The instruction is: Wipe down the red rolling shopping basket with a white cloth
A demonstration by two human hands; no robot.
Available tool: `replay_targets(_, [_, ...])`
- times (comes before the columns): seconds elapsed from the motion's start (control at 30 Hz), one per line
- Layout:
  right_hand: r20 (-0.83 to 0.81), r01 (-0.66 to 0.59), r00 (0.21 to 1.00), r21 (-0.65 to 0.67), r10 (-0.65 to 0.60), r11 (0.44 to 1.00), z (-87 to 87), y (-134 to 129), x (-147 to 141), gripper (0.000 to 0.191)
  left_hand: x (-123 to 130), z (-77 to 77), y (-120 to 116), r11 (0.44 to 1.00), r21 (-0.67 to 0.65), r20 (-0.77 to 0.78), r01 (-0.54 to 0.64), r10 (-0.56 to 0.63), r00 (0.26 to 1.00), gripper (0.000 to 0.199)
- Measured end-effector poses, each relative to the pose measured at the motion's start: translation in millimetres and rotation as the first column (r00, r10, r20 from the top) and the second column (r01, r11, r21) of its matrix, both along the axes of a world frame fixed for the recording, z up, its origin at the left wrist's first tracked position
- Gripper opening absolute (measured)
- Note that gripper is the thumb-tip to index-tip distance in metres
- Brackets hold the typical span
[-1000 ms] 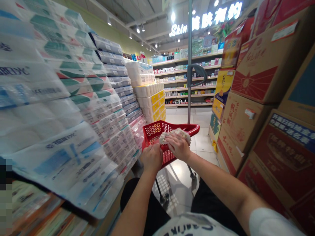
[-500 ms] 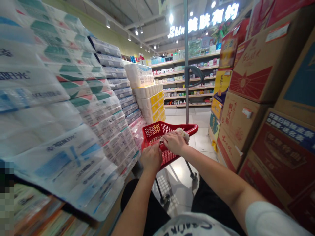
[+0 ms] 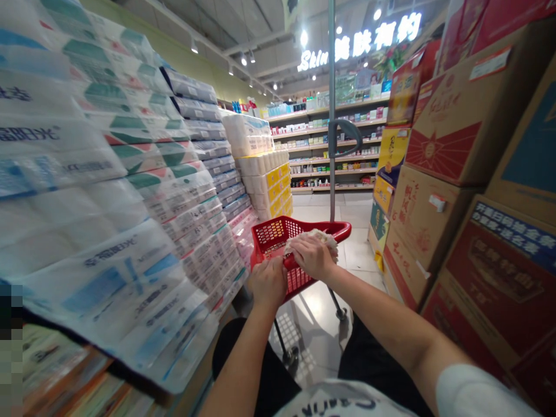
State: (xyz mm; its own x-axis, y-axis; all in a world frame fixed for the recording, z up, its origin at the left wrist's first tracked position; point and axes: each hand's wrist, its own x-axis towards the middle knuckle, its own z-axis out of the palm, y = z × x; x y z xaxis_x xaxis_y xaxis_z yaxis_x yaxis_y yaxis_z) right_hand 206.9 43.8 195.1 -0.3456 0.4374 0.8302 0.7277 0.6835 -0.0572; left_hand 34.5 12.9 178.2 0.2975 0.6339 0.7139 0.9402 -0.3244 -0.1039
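A red plastic cart basket [image 3: 304, 280] on dark legs with wheels stands in front of me. My left hand [image 3: 268, 281] is closed round the near end of its red handle. Just right of it, my right hand [image 3: 313, 257] presses a crumpled pale cloth [image 3: 326, 238] onto the handle bar, fingers bent over the cloth. The red handle [image 3: 343, 230] shows beyond the cloth on the right. Part of the bar under both hands is hidden.
Wrapped paper packs [image 3: 182, 185] are piled high on the left. Stacked cartons [image 3: 447, 139] line the right. A grey metal pole [image 3: 332, 191] with a curved handle rises behind the basket. Stocked shelves [image 3: 321, 168] stand at the back, beyond the tiled floor [image 3: 356, 249].
My right hand has shifted slightly, and more of the cloth now shows, spread over the handle toward my left hand. My left hand stays on the handle.
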Motion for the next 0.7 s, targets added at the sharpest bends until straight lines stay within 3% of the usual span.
replay_targets(0.3, [-0.058, 0.028, 0.998, 0.083, -0.023, 0.996, -21.3, -11, -3, 0.030, -2, 0.0, -1, 1.000, 0.009, 0.005, 0.003, -0.003, 1.000, 0.022])
replay_targets(0.5, [0.005, 0.049, 0.999, -0.041, -0.048, 0.998, -10.7, -15, -12, 0.030, -6, 1.2, -1, 0.999, 0.022, 0.007, -0.027, 0.027, 1.000, 0.021])
replay_targets(0.7, [0.072, 0.066, 0.996, -0.106, -0.058, 0.992, -2.4, -2, -15, 0.021, -7, 3.2, -1, 0.998, -0.008, 0.007, -0.064, 0.064, 0.998, 0.020])
